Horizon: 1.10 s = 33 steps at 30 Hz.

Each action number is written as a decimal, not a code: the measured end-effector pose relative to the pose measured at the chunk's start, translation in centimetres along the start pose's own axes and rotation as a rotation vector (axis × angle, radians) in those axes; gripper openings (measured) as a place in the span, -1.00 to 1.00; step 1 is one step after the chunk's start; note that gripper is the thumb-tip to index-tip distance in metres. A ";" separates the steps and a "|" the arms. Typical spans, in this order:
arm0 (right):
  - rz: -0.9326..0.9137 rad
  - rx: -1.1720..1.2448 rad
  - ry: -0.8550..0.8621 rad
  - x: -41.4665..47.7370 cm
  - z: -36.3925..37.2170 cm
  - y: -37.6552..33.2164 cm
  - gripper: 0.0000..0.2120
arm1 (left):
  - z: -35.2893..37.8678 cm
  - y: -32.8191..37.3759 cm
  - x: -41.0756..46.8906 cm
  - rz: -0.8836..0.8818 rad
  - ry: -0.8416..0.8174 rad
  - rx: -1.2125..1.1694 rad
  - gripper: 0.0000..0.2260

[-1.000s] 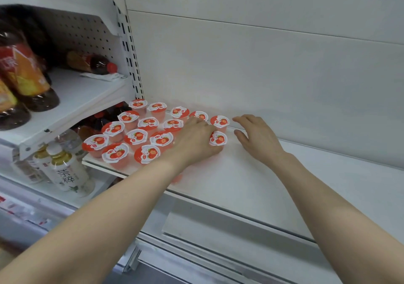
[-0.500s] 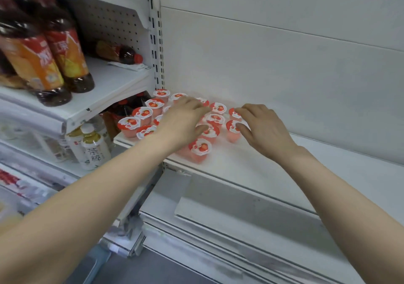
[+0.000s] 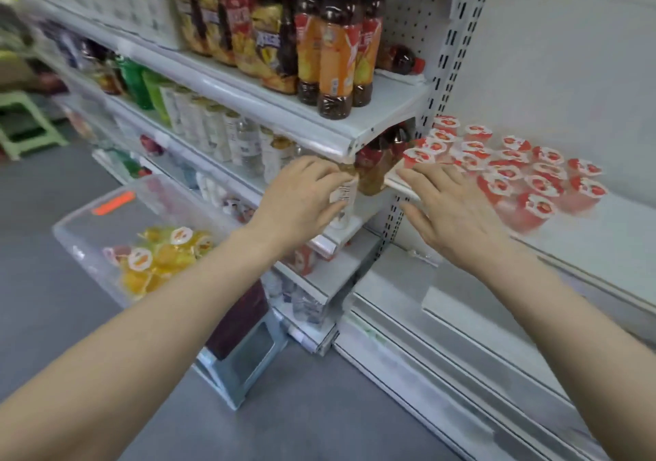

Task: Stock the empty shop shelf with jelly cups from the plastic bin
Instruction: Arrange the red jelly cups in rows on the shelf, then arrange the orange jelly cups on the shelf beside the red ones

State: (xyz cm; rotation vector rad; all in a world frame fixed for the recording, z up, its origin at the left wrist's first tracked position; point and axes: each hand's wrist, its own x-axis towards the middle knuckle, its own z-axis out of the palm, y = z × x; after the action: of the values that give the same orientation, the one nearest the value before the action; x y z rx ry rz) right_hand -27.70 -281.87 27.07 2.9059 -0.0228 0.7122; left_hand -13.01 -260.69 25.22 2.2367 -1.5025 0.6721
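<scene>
Several red-lidded jelly cups (image 3: 511, 166) stand in rows on the white shelf (image 3: 603, 240) at the right. A clear plastic bin (image 3: 88, 244) at the lower left holds several yellow and orange jelly cups (image 3: 159, 258). My left hand (image 3: 301, 201) hovers in front of the neighbouring drinks shelf, fingers relaxed and holding nothing. My right hand (image 3: 451, 212) is off the cups, at the left edge of the jelly shelf, fingers straight and empty.
Tall tea bottles (image 3: 337, 41) and snack bags (image 3: 245, 23) fill the upper shelf at the left. Smaller bottles (image 3: 220, 130) line the shelf below. A grey step stool (image 3: 241, 361) stands under the bin. A green stool (image 3: 21, 119) sits far left on the grey floor.
Both hands have drawn back from the red jelly cups and to the left. The view has swung left and down, bringing the bin and the drinks shelves into sight.
</scene>
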 end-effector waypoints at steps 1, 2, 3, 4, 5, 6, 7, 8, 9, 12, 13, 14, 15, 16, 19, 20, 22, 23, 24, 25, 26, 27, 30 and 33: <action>-0.021 0.022 0.003 0.8 0.8 -2.3 -0.53 | -0.8 -1.5 -2.1 -0.031 -0.007 0.010 -0.65; -0.044 0.044 0.008 1.5 1.7 -4.6 -0.53 | -1.5 -3.0 -4.2 -0.069 -0.015 0.022 -0.63; -0.069 0.070 0.010 2.1 2.8 -6.9 -0.54 | -2.1 -4.4 -6.5 -0.113 -0.025 0.033 -0.62; -0.095 0.101 0.008 2.7 3.9 -9.2 -0.54 | -2.7 -5.8 -8.8 -0.157 -0.035 0.044 -0.62; -0.122 0.135 0.000 3.2 5.1 -11.4 -0.55 | -3.2 -7.1 -11.1 -0.203 -0.043 0.055 -0.64; -0.149 0.168 -0.009 3.8 6.3 -13.7 -0.55 | -3.5 -8.4 -13.4 -0.250 -0.052 0.066 -0.66; -0.175 0.199 -0.015 4.3 7.4 -15.8 -0.56 | -3.7 -9.6 -15.7 -0.299 -0.068 0.079 -0.68; -0.198 0.230 -0.018 4.9 8.4 -17.9 -0.56 | -3.8 -10.8 -18.0 -0.352 -0.098 0.089 -0.70; -0.219 0.258 -0.024 5.5 9.3 -20.0 -0.56 | -4.0 -11.9 -20.2 -0.409 -0.135 0.093 -0.70; -0.282 0.323 -0.083 6.9 12.1 -25.4 -0.58 | -4.0 -14.7 -26.3 -0.598 -0.216 0.077 -0.70; -0.302 0.344 -0.120 7.3 13.1 -26.7 -0.58 | -4.0 -15.4 -27.9 -0.654 -0.239 0.075 -0.70; -0.314 0.359 -0.158 7.6 13.9 -27.5 -0.58 | -4.0 -15.9 -29.2 -0.695 -0.259 0.072 -0.71; -0.328 0.369 -0.191 8.1 14.8 -28.3 -0.57 | -3.9 -16.5 -30.2 -0.739 -0.273 0.065 -0.71; -0.346 0.379 -0.221 8.9 15.9 -29.1 -0.56 | -3.9 -17.3 -31.2 -0.785 -0.276 0.060 -0.71; -0.400 0.394 -0.313 11.7 19.0 -31.0 -0.54 | -3.5 -19.6 -32.9 -0.888 -0.277 0.064 -0.73; -0.414 0.401 -0.340 12.7 20.1 -31.5 -0.55 | -3.3 -20.5 -33.2 -0.917 -0.273 0.068 -0.73; -0.432 0.411 -0.385 14.9 22.6 -32.5 -0.59 | -2.7 -22.4 -33.2 -0.973 -0.252 0.091 -0.74; -0.439 0.421 -0.419 16.2 23.8 -32.9 -0.59 | -2.4 -23.4 -33.0 -1.003 -0.238 0.100 -0.75; -0.455 0.440 -0.458 17.6 25.1 -33.4 -0.58 | -2.0 -24.4 -32.8 -1.029 -0.230 0.109 -0.75; -0.477 0.459 -0.498 19.0 26.3 -34.0 -0.57 | -1.6 -25.5 -32.5 -1.053 -0.227 0.121 -0.75; -0.502 0.480 -0.525 20.6 27.5 -34.7 -0.56 | -1.3 -26.7 -32.1 -1.077 -0.220 0.137 -0.75; -0.529 0.495 -0.550 22.2 28.7 -35.6 -0.56 | -0.8 -28.0 -31.8 -1.106 -0.210 0.151 -0.75; -0.603 0.503 -0.620 26.9 32.8 -39.0 -0.54 | 0.5 -31.2 -31.6 -1.197 -0.198 0.204 -0.74; -0.677 0.484 -0.677 30.5 36.5 -43.2 -0.53 | 1.7 -32.6 -32.2 -1.255 -0.158 0.266 -0.73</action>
State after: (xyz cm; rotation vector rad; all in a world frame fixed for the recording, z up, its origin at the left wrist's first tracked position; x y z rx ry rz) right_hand 18.26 -243.97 3.09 3.0866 1.1191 -0.4343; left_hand 7.28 -225.27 4.43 2.8309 0.1570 0.2634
